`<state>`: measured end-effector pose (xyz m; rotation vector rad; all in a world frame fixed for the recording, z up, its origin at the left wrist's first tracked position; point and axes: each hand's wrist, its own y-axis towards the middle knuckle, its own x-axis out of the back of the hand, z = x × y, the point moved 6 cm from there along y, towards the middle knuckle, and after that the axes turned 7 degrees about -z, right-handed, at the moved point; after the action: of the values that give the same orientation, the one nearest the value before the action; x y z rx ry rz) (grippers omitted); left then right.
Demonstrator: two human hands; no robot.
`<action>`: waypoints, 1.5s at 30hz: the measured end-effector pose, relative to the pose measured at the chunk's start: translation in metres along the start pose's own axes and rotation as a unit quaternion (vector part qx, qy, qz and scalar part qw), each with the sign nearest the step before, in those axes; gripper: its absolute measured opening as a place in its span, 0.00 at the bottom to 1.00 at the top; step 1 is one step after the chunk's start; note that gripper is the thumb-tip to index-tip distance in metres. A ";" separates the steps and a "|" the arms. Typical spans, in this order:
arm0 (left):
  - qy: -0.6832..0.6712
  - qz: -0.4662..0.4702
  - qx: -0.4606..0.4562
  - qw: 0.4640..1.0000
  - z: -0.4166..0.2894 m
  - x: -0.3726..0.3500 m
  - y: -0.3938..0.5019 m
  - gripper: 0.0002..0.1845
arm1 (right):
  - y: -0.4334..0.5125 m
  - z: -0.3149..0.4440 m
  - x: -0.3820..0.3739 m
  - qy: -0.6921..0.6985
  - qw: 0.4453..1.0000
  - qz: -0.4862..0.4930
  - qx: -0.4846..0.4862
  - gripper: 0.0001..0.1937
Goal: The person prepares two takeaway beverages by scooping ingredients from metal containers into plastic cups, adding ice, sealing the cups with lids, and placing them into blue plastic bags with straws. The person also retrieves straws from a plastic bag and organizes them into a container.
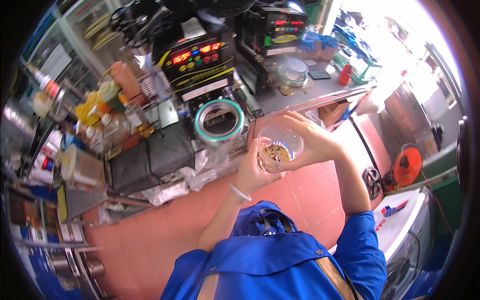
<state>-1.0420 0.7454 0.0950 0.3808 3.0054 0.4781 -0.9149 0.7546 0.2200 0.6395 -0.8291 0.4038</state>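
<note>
Between my two hands is a clear plastic cup [279, 137], its mouth facing up toward me. Pale brown contents with dark bits [276, 153] lie in its bottom. My left hand [255, 168], with a light band on the wrist, grips the cup's near left side. Around its right side and rim curves my right hand [313, 140]. Ahead and to the left of the cup, a cup-sealing machine [198, 62] with lit red digits stands on the counter. Its ring-shaped cup holder [240, 125] has a green rim and shows no cup in it.
A second sealing machine [283, 28] stands further right, near stacked clear lids or containers [292, 71]. Bottles [123, 75] and a lidded plastic tub [82, 168] crowd the left side. An orange fan [407, 165] and a white chest [397, 213] are at my right.
</note>
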 end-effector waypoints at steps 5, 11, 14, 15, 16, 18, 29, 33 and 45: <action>0.032 0.037 -0.022 0.999 0.017 -0.023 0.051 0.43 | 0.020 -0.129 0.062 0.016 0.976 -0.104 -0.192 0.35; 0.000 -0.013 -0.014 1.000 0.039 -0.055 0.109 0.43 | 0.073 -0.302 0.098 -0.210 0.954 -0.071 -0.201 0.41; 0.025 -0.047 -0.041 0.998 0.041 -0.066 0.148 0.43 | 0.088 -0.350 0.084 -0.203 0.963 0.013 -0.176 0.52; 0.030 -0.067 -0.047 0.996 0.041 -0.070 0.161 0.43 | 0.092 -0.360 0.080 -0.185 0.966 0.040 -0.173 0.54; -0.021 -0.093 -0.029 0.995 0.044 -0.074 0.174 0.44 | 0.097 -0.364 0.081 -0.183 0.971 0.037 -0.151 0.53; -0.006 -0.122 -0.066 0.990 0.041 -0.076 0.201 0.43 | 0.101 -0.363 0.081 -0.166 0.979 0.037 -0.110 0.51; 0.143 -0.184 -0.150 0.961 0.008 -0.095 0.309 0.41 | 0.130 -0.358 0.238 -0.016 0.997 -0.065 -0.033 0.38; 0.137 -0.191 -0.139 0.962 0.031 -0.116 0.337 0.43 | 0.123 -0.378 0.285 -0.049 0.990 -0.121 -0.046 0.38; 0.327 -0.239 -0.119 0.906 0.112 -0.131 0.329 0.47 | 0.031 -0.545 0.188 -0.143 0.961 -0.010 -0.238 0.46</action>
<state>-0.8269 1.0480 0.0964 -0.6588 3.3877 1.0775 -0.5168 1.1555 0.1016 0.2571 -1.1468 0.0812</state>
